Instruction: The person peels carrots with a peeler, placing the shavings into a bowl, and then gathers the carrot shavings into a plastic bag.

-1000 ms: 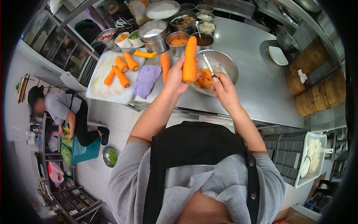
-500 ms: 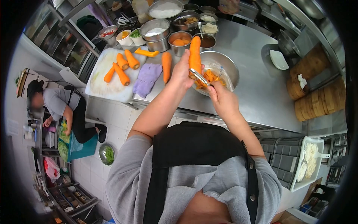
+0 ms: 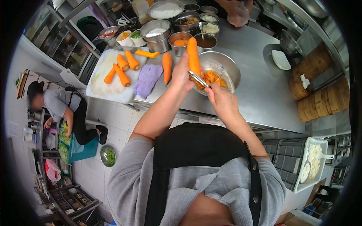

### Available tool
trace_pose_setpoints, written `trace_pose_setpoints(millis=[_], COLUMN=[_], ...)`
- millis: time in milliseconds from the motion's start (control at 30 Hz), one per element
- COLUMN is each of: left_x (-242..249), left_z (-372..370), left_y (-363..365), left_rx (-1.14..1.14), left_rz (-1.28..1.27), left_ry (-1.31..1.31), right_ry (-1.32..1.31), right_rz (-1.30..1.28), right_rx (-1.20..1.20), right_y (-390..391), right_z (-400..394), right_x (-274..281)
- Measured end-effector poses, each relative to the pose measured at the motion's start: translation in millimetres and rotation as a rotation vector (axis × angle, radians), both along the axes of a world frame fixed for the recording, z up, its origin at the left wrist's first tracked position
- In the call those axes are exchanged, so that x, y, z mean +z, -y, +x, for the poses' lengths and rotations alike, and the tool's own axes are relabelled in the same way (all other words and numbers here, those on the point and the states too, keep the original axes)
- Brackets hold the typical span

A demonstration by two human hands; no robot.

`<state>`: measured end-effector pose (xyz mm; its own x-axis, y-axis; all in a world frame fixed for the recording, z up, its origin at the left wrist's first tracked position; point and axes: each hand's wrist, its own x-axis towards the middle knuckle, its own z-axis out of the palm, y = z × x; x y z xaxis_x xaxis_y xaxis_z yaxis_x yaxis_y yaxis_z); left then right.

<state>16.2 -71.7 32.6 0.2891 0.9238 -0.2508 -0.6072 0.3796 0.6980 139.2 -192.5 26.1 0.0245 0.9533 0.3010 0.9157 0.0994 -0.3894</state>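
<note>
My left hand (image 3: pixel 181 75) is wrapped round a carrot (image 3: pixel 193 56), held upright and slightly tilted at the left side of a steel bowl (image 3: pixel 234 67). In my right hand (image 3: pixel 221 98) is a metal peeler (image 3: pixel 199 80), its head against the lower part of the carrot. Orange peelings (image 3: pixel 214 78) lie in a clear plastic bag inside the bowl. Left of my left hand, another carrot (image 3: pixel 167 67) rests on the steel table beside a purple cloth (image 3: pixel 149 80). Several carrots (image 3: pixel 122 77) lie on the white cutting board (image 3: pixel 98 84).
Steel containers (image 3: pixel 158 39) of ingredients stand along the back left, near a yellow-orange peeler-like tool (image 3: pixel 147 53). A white dish (image 3: pixel 281 60) and bamboo steamers (image 3: pixel 324 101) are at the right. A co-worker (image 3: pixel 62 101) crouches at the left; another person's hand (image 3: pixel 237 15) shows at the back.
The carrot and both my hands have shifted slightly left, and the peeler has moved with them. At the back, the other person's hand has come further into view.
</note>
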Motion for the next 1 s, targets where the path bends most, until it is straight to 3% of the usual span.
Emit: trace_pose_setpoints(millis=[300, 400, 1000], left_x=[-11.0, -23.8, -7.6], left_z=[-6.6, 3.1, -48.9], left_y=[3.6, 22.0, 92.4], left_rx=[-0.004, -0.175, -0.306], left_rz=[0.19, 0.061, 0.119], left_ry=[-0.058, 0.016, -0.189], right_ry=[-0.118, -0.206, -0.448], right_rz=[-0.021, -0.008, -0.06], right_rx=[-0.003, -0.001, -0.027], right_y=[-8.1, -25.8, -39.9], right_z=[-6.0, 8.7, 15.2], right_x=[4.8, 5.7, -9.0])
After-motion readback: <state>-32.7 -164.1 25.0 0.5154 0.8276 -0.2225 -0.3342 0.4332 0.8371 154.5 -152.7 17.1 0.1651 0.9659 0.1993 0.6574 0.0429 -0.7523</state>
